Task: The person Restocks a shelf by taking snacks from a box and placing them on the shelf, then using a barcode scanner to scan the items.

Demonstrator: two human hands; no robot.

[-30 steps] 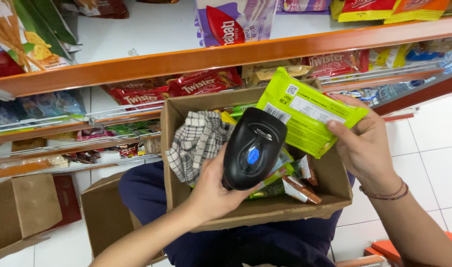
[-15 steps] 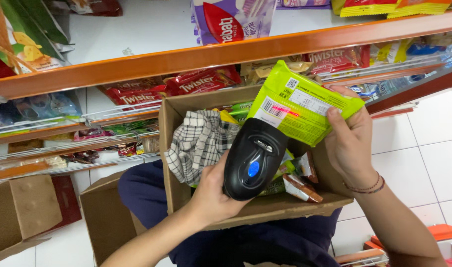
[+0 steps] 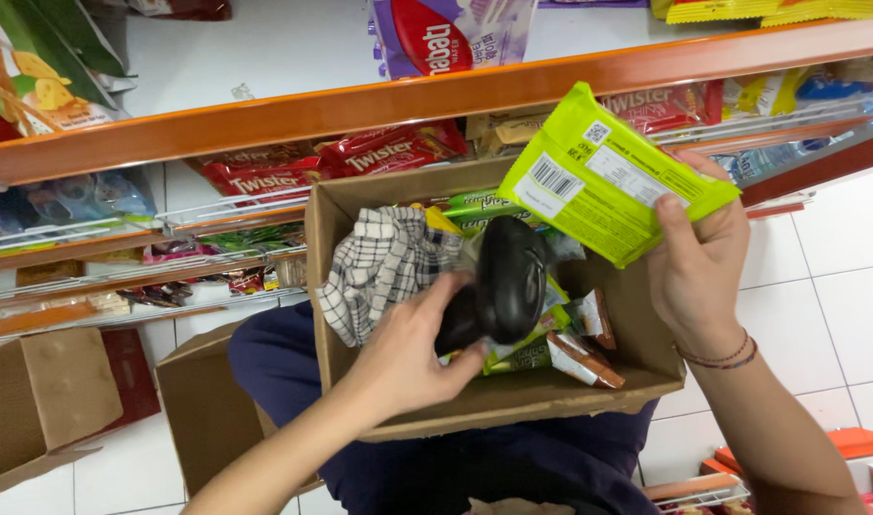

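Note:
My left hand (image 3: 413, 358) grips a black handheld barcode scanner (image 3: 501, 281) over an open cardboard box (image 3: 513, 405) resting on my lap. The scanner's head is tipped down toward the box. My right hand (image 3: 696, 262) holds up a lime-green snack packet (image 3: 603, 176) above the box's right side, its barcode side facing me. Inside the box lie a black-and-white checked cloth (image 3: 379, 267) and several small snack packets (image 3: 580, 348).
Orange-edged shop shelves (image 3: 360, 105) run across the top, with red snack packets (image 3: 332, 162) and a purple wafer pack (image 3: 446, 38). Two empty cardboard boxes (image 3: 45, 401) stand on the white tiled floor at left. An orange crate (image 3: 837, 453) is at lower right.
The scanner has dropped from pointing at the green packet to tipping down into the box. My right hand has lifted the packet slightly higher and to the right.

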